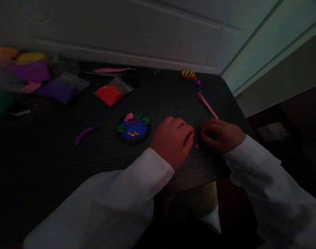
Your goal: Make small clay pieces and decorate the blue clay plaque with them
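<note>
My left hand (172,141) is closed, its fingers curled toward the right; anything inside them is hidden. Facing it, my right hand (222,135) has thumb and fingertips pinched together, with a tiny bit of purple clay showing at the tips. Between the hands a small purple clay piece (196,146) lies on the dark table. Left of my left hand sits a round clay pond (138,130), blue with a dark rim, green lily pads, a pink flower and small red and yellow pieces. Pink tweezers (208,106) lie just beyond my right hand.
A clay flower bed (188,75) and a purple clay lump (197,83) sit near the back right corner. A purple curved tool (85,135) lies left of the pond. Behind are a red clay bag (110,95), a purple clay bag (61,90) and a pink tool (111,70).
</note>
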Motion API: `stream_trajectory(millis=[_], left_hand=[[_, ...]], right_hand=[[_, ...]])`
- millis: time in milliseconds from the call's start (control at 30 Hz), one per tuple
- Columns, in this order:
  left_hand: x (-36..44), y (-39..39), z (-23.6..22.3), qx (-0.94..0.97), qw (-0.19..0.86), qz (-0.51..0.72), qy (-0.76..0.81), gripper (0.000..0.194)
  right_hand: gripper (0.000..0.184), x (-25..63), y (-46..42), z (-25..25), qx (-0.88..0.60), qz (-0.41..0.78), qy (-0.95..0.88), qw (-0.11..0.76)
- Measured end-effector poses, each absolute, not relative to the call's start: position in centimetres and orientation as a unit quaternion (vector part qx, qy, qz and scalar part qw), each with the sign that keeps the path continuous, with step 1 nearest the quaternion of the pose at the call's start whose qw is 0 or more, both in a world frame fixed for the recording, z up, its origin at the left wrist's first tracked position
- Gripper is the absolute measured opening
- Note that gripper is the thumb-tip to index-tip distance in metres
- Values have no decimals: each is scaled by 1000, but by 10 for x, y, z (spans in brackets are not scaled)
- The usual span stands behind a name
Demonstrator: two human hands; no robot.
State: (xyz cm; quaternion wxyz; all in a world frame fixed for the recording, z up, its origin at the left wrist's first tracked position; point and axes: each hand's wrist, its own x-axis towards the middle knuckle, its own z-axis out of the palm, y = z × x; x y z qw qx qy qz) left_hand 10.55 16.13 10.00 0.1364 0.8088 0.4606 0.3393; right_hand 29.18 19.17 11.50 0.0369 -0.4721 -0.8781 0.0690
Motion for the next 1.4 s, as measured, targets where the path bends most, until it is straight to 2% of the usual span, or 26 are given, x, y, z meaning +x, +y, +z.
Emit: stream_trajectory(millis=[200,700,1167,1400], left_hand=[[106,161,100,813,139,334,456,16],[107,159,105,779,230,370,451,19],[106,161,107,775,275,360,441,10],[107,162,105,788,255,348,439,11]], right_hand=[[7,298,192,113,-457,120,-878,73],[3,286,172,133,-492,239,-795,264],[2,275,165,132,-488,263,-781,289],[15,277,157,130,-479,226,-792,303]])
